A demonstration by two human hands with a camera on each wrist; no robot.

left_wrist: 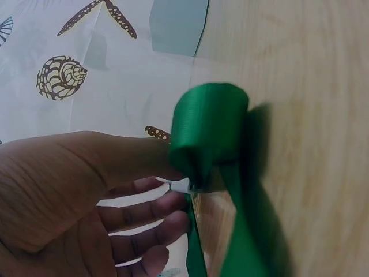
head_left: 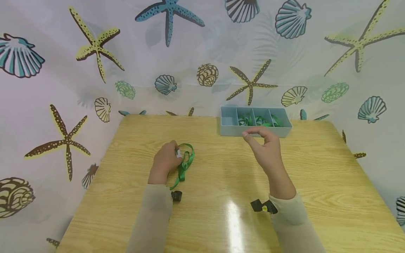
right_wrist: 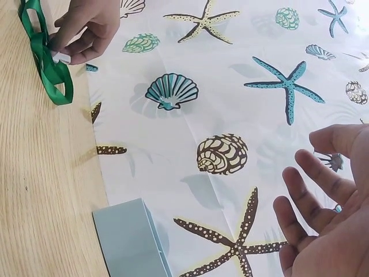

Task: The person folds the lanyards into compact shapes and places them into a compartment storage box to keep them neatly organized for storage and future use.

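My left hand [head_left: 166, 160] pinches a looped green ribbon [head_left: 181, 172] low over the left part of the table. A small white piece [head_left: 178, 153] shows between thumb and fingers, at the gathered part of the ribbon. In the left wrist view a wide loop of the ribbon [left_wrist: 210, 121] stands up beyond the thumb, and its tails hang below. My right hand [head_left: 265, 149] is raised in front of the divided box, its fingers loosely bent and holding nothing. Seen in the right wrist view, the fingers of this right hand [right_wrist: 328, 202] are spread apart.
A pale blue box [head_left: 234, 131] with several compartments stands at the table's back edge, right of centre. Green ribbons [head_left: 262, 121] lie in the compartments other than the leftmost. Behind the wooden table [head_left: 209, 211] hangs a white cloth [head_left: 196, 98] with shells and starfish.
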